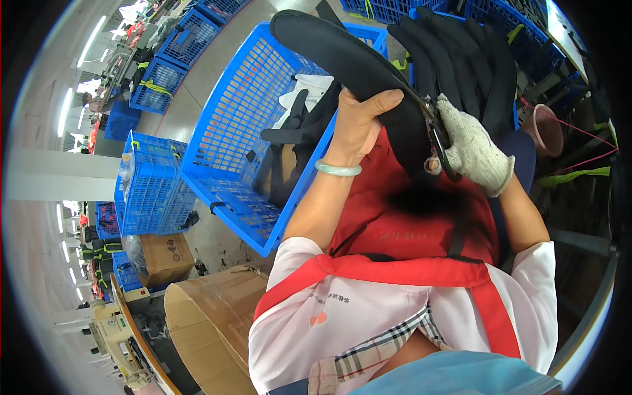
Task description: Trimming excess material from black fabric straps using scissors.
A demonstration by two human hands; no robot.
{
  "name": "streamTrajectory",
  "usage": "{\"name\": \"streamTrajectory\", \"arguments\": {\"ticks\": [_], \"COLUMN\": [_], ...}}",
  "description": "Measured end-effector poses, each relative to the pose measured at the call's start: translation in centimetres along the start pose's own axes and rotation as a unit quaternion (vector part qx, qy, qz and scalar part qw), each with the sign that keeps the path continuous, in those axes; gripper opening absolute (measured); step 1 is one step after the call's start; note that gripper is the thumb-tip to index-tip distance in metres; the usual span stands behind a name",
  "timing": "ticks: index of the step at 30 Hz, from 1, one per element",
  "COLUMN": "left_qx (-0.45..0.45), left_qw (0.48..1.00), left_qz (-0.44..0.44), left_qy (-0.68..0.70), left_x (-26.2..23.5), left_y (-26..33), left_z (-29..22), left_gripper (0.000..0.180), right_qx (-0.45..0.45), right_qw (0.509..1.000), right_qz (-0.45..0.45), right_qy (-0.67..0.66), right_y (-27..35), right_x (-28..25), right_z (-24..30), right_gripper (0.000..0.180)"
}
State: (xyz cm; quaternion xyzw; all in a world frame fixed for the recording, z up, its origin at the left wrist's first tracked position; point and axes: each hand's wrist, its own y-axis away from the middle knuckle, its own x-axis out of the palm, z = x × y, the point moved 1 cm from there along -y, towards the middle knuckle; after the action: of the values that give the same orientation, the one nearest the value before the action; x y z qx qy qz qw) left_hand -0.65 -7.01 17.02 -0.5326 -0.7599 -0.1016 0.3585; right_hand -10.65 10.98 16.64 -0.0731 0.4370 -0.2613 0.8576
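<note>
Where left fingers (384,101) grip — black strip (359,69) lies between.

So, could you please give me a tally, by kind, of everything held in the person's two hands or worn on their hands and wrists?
Long curved black fabric strip: 1
Metal scissors: 1
Off-white knitted glove: 1
Pale green smooth round bangle: 1
Total: 4

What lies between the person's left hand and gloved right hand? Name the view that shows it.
In the head view, part of the long black piece lies between them, then the scissors, held in the gloved right hand.
</note>
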Motion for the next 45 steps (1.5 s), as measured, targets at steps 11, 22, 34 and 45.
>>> {"name": "streamTrajectory", "arguments": {"ticks": [11, 22, 34, 45], "left_qx": [0.001, -0.036, -0.071, -0.083], "left_qw": [0.999, 0.999, 0.997, 0.991], "left_qz": [-0.013, -0.009, 0.016, 0.069], "left_qy": [0.033, 0.021, 0.016, -0.077], "left_x": [-0.8, 0.1, 0.1, 1.2], "left_y": [-0.1, 0.5, 1.2, -0.2], "left_z": [-0.3, 1.6, 2.8, 6.4], "left_gripper": [0.024, 0.026, 0.026, 0.024], "right_qx": [0.122, 0.062, 0.141, 0.087], "right_qw": [0.989, 0.997, 0.984, 0.95], "right_qz": [0.059, 0.036, 0.047, -0.199], "right_qy": [-0.053, -0.039, -0.103, -0.224], "right_y": [0.5, 0.6, 0.6, -2.2], "right_x": [0.7, -0.1, -0.2, -2.8], "right_z": [-0.9, -1.1, -0.4, -0.7], "right_gripper": [0.059, 0.084, 0.068, 0.044]}}
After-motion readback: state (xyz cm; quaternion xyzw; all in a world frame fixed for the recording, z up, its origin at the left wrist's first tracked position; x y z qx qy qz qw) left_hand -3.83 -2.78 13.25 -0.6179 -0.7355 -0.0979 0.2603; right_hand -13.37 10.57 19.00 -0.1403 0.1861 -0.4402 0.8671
